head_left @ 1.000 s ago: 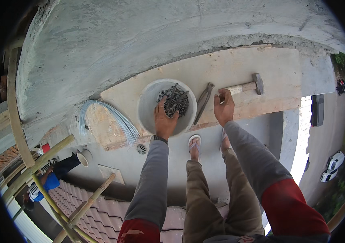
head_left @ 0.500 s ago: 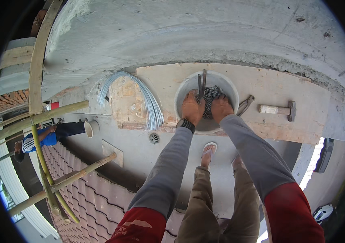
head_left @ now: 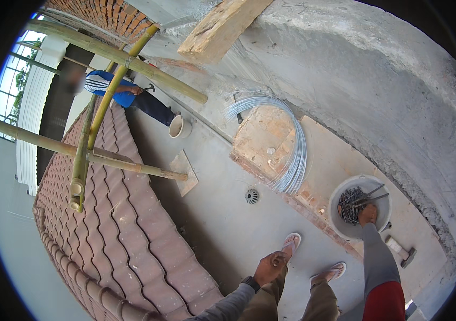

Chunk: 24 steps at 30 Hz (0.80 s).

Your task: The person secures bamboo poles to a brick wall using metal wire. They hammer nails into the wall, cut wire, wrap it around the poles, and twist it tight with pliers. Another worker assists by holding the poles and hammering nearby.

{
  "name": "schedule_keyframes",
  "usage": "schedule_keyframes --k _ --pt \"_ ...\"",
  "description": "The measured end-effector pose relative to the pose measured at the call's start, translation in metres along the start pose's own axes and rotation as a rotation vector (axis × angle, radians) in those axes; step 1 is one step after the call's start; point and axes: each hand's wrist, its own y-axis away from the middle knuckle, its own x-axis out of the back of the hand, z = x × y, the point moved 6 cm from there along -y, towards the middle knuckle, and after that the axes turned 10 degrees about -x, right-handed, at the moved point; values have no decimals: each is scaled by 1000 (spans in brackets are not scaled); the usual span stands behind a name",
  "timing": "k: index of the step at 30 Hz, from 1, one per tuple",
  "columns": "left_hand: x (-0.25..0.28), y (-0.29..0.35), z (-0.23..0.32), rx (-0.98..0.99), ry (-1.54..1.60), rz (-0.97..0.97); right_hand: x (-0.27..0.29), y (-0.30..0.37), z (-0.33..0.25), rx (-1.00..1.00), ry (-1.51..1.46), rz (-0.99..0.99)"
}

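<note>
A pale round bucket (head_left: pixel 339 226) holds a heap of dark nails (head_left: pixel 348 205). Inside it a metal tool with two long handles (head_left: pixel 375 193) leans across the nails toward the far rim. My right hand (head_left: pixel 368 215) reaches into the bucket with bunched fingers, close against the tool and the nails; its fingertips are hidden. My left hand (head_left: pixel 270 267), with a dark watch (head_left: pixel 250 283) at the wrist, is away from the bucket, over my left leg. Its fingers are curled closed, and whatever may be inside them is too small to tell.
A bundle of silvery wire (head_left: pixel 295 160) arcs over the board (head_left: pixel 324 144) left of the bucket. A hammer (head_left: pixel 402 251) lies right of it. Bamboo poles (head_left: pixel 115 53) cross at left above roof tiles (head_left: pixel 110 230). Another person (head_left: pixel 126 93) holding a hammer stands near another bucket (head_left: pixel 180 127).
My left hand has come out of the bucket and down to my leg, its fingers now curled. My right hand stays in the bucket. The view has swung left, and the tool handles lie lower.
</note>
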Motion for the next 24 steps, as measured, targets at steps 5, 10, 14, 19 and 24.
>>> schedule_keyframes --k 5,10,14,19,24 --pt "77 6 -26 38 15 27 2 -4 2 -89 -54 53" --pt "148 -17 -43 20 56 83 79 59 23 -484 -349 125" --pt "173 -22 -39 170 368 -41 156 191 -63 -454 -1098 -27" --pt "186 -42 -19 231 784 -57 174 327 -339 -72 -809 -606" --pt "295 -61 -56 272 982 524 178 338 -550 431 -718 -887"
